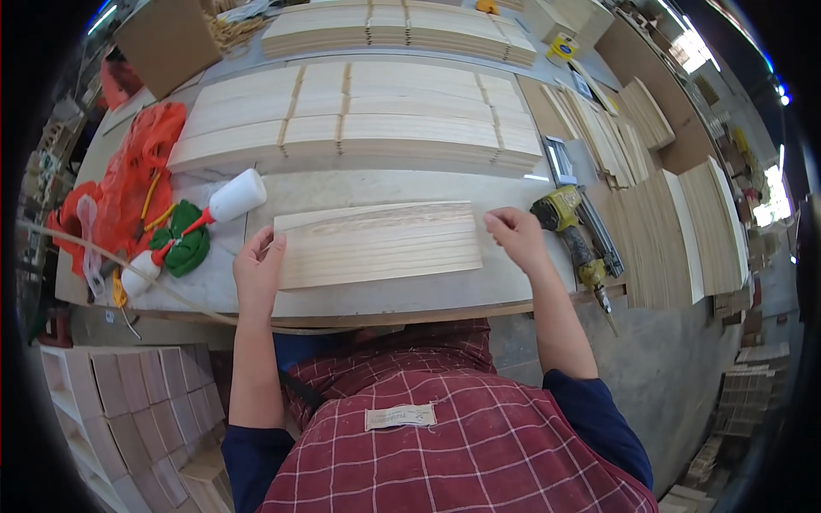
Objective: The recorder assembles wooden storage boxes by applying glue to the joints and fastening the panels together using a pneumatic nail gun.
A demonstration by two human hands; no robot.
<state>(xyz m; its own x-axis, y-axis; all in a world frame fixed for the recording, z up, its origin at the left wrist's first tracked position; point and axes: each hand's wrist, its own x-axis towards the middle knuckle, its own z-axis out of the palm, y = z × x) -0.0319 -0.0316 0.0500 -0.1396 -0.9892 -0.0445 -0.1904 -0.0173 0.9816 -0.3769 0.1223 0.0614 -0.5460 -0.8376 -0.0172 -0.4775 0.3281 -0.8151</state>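
Note:
A pale wooden board [380, 248] with a darker grain streak lies crosswise in front of me on the worktable [376, 186]. At its left end my left hand [259, 272] is closed, with thumb and fingertips against the edge. Beyond the other end is my right hand [518, 237], apart from the board. Its fingers are curled in toward the thumb; whether anything small is between them is hidden. Close by on the right lies a yellow-green and black nail gun [562, 209].
Bundled boards [410, 94] stand behind the board, with another bundle [393, 26] farther back. On the left are a white glue bottle [239, 195] with a red nozzle, a second bottle [141, 274], green cloth [186, 244] and an orange-red bag [128, 192]. Stacked panels [654, 239] fill the right.

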